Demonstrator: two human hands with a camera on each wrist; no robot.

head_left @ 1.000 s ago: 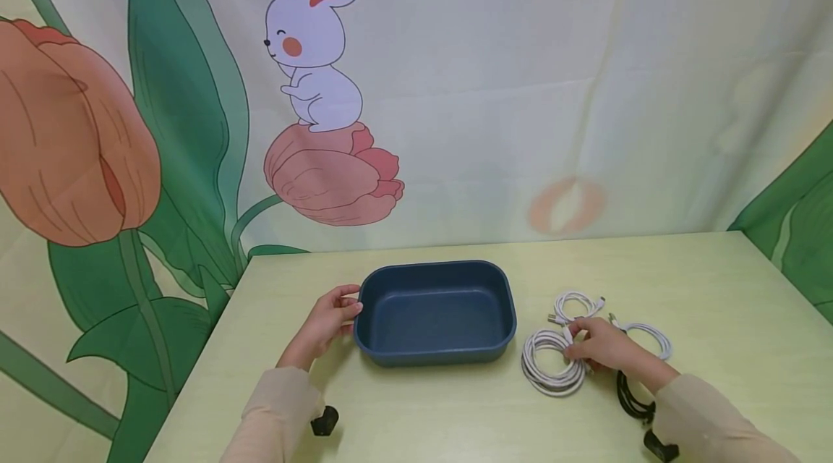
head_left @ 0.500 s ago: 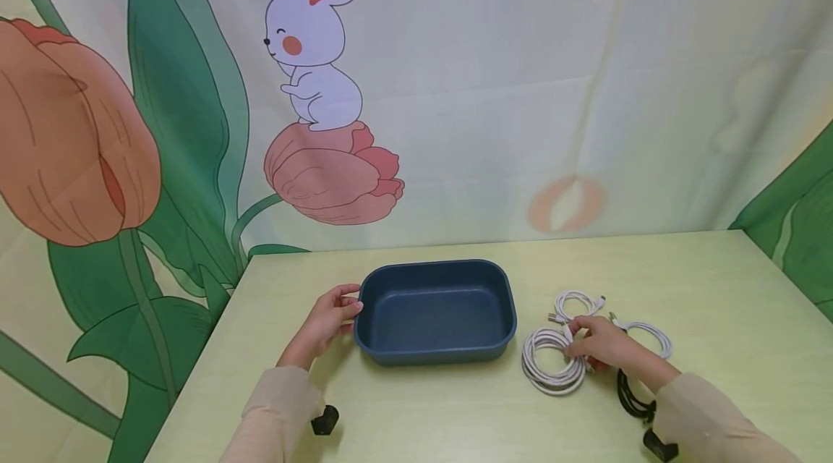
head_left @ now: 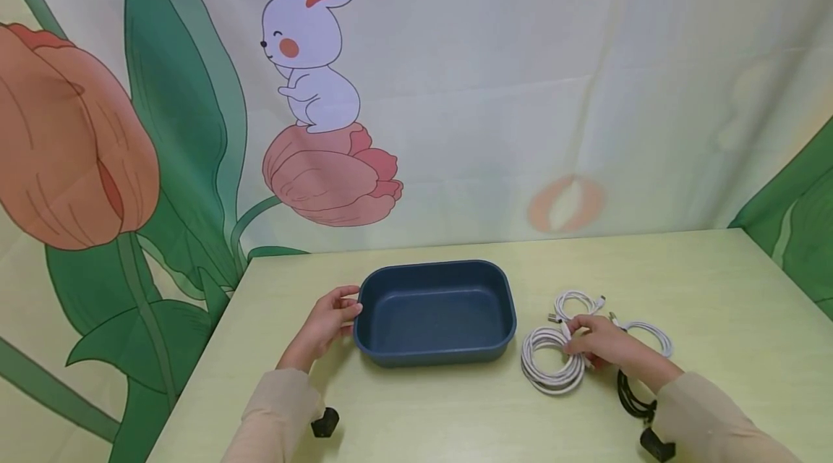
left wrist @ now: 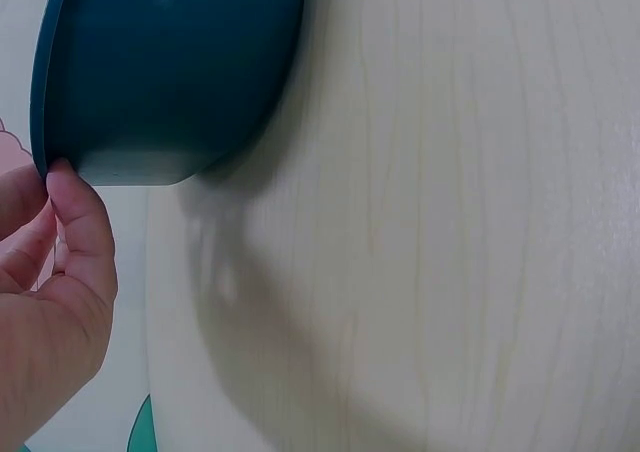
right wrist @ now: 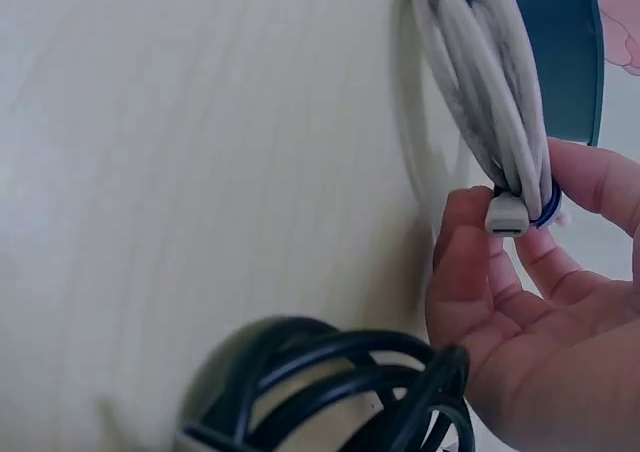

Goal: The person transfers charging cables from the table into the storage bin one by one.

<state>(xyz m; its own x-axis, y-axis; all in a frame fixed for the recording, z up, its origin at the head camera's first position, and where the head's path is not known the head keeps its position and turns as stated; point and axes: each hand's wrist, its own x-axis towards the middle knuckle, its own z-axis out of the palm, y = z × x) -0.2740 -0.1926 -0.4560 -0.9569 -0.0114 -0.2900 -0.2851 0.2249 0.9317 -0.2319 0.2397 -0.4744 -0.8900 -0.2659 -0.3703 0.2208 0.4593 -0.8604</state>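
A dark blue rectangular bin (head_left: 434,322) stands on the table, its inside bare. At its left end my left hand (head_left: 327,318) pinches the rim between thumb and fingers; the left wrist view shows this grip on the bin's wall (left wrist: 165,82). Right of the bin, my right hand (head_left: 601,341) holds the near side of a thick coiled white charging cable (head_left: 536,375). In the right wrist view thumb and fingers close round the coil (right wrist: 490,82) beside its connector (right wrist: 507,215) and a dark blue tie (right wrist: 548,207).
A smaller white cable coil (head_left: 574,295) lies behind the held one. Another white coil (head_left: 654,336) and a black cable coil (head_left: 630,398) lie partly hidden by the right arm. A printed rabbit-and-tulip cloth (head_left: 455,123) hangs behind the table (head_left: 455,412).
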